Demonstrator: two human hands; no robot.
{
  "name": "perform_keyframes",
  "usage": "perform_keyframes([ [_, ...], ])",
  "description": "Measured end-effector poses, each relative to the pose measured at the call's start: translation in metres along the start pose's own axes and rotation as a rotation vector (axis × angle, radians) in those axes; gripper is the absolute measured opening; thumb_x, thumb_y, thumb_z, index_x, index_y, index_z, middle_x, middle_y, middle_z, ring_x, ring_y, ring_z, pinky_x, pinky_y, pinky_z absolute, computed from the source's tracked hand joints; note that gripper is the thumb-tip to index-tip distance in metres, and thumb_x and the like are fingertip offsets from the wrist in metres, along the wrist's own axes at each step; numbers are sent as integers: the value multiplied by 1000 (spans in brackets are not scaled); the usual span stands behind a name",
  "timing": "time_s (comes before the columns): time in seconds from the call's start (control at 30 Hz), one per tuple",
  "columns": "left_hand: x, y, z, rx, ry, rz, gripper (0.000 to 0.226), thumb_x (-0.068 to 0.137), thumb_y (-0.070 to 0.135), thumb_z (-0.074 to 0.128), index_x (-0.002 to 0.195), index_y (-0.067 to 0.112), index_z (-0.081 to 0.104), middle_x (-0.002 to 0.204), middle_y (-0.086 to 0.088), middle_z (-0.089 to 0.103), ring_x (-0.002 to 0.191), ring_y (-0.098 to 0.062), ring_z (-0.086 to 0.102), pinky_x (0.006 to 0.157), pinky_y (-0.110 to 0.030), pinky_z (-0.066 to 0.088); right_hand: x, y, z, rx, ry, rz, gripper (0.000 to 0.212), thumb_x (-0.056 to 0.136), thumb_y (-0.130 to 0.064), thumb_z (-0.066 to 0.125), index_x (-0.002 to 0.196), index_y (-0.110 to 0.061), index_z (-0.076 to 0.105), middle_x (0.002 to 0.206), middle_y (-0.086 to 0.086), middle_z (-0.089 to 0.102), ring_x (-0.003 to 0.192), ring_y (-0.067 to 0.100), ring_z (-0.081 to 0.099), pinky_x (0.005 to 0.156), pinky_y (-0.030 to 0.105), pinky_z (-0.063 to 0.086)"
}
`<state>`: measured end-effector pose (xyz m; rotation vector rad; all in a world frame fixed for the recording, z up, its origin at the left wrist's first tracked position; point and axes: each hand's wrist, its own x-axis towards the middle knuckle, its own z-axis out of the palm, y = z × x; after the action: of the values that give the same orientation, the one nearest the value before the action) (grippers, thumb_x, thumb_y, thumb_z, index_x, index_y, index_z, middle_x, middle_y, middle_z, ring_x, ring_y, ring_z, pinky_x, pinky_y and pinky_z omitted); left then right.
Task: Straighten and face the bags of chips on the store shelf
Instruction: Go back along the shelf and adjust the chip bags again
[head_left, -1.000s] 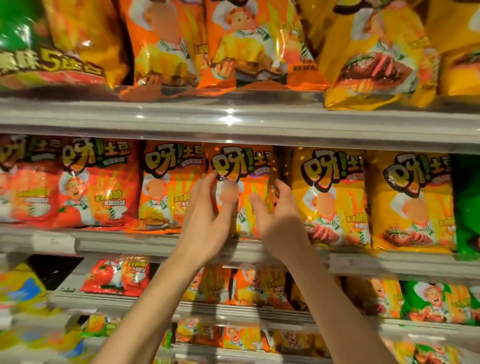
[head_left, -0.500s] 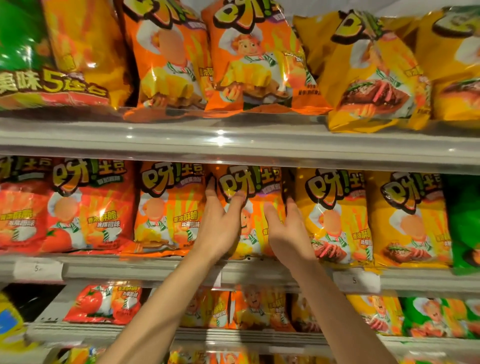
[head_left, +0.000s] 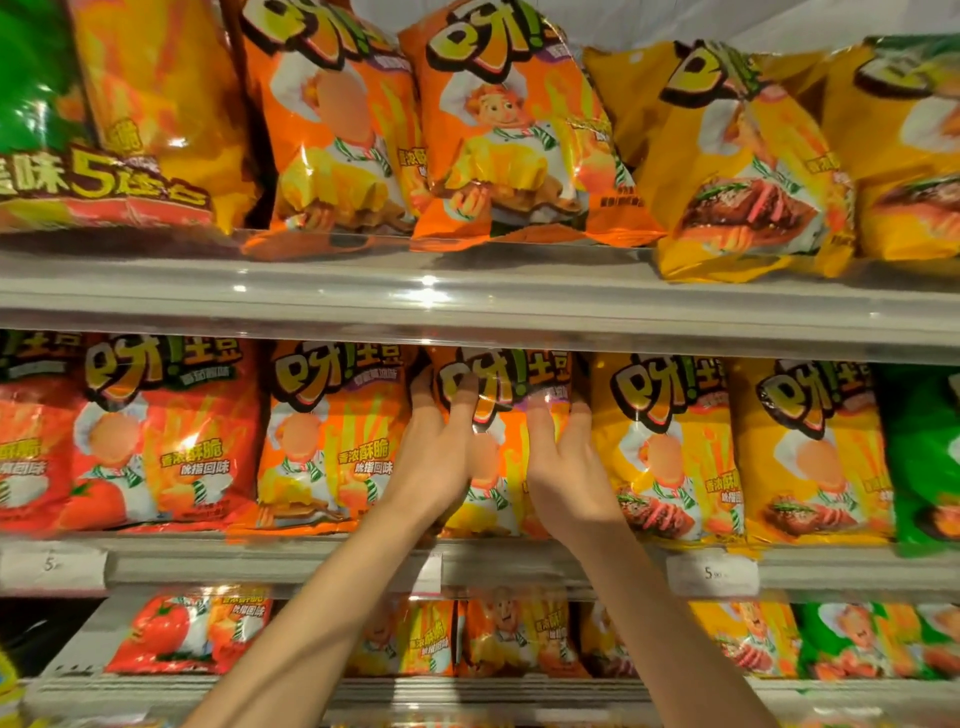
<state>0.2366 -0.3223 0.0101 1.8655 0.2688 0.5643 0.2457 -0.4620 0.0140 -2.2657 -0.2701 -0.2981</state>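
Left hand (head_left: 434, 467) and right hand (head_left: 563, 475) grip the glossy orange foil chip bag (head_left: 501, 415) by its sides, thumbs across its front. The bag stands upright on the grey metal middle shelf (head_left: 519, 564), between a matching orange bag (head_left: 332, 436) and a yellow bag (head_left: 660, 447).

I see grey shelf rails (head_left: 519, 306) glinting under overhead light, white price tags (head_left: 712, 573) clipped along one.
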Motion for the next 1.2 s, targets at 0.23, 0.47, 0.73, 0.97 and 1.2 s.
perform_keyframes([
  [0.23, 16, 6, -2, -81, -46, -83, 80, 90, 78, 35, 156, 38, 17, 149, -3, 49, 131, -32, 51, 96, -36, 34, 15, -11, -9, -88, -103, -1, 56, 107, -38, 34, 155, -14, 18, 156, 24, 29, 137, 43, 39, 102, 40, 34],
  [0.47, 14, 5, 3, -77, -2, -10, 54, 100, 66, 29, 148, 42, 26, 120, 7, 58, 98, -10, 60, 87, -27, 41, 19, -8, -2, -162, 23, -137, 55, 104, -47, 37, 146, -10, 32, 142, 19, 50, 126, 37, 49, 84, 28, 29],
  [0.73, 9, 3, 5, -38, 87, 54, 56, 98, 68, 33, 147, 40, 31, 115, 8, 58, 102, -22, 64, 90, -39, 50, 15, -11, 6, -62, 75, 20, 44, 106, -23, 34, 140, 4, 42, 132, 32, 48, 118, 46, 52, 99, 46, 42],
  [0.97, -6, 1, -5, 50, 9, 122, 65, 99, 66, 30, 154, 42, 7, 139, -19, 54, 125, -28, 54, 104, -45, 45, 3, -11, 0, -84, 243, -151, 43, 106, -24, 46, 142, -1, 46, 142, 34, 44, 125, 50, 50, 97, 50, 49],
  [1.2, -10, -8, 3, 190, 18, 250, 60, 99, 63, 37, 152, 51, 13, 160, 2, 20, 145, -22, 30, 105, -29, 27, 0, 9, 7, -207, 171, -390, 34, 90, 10, 47, 118, 5, 66, 127, 41, 55, 100, 56, 61, 70, 52, 58],
])
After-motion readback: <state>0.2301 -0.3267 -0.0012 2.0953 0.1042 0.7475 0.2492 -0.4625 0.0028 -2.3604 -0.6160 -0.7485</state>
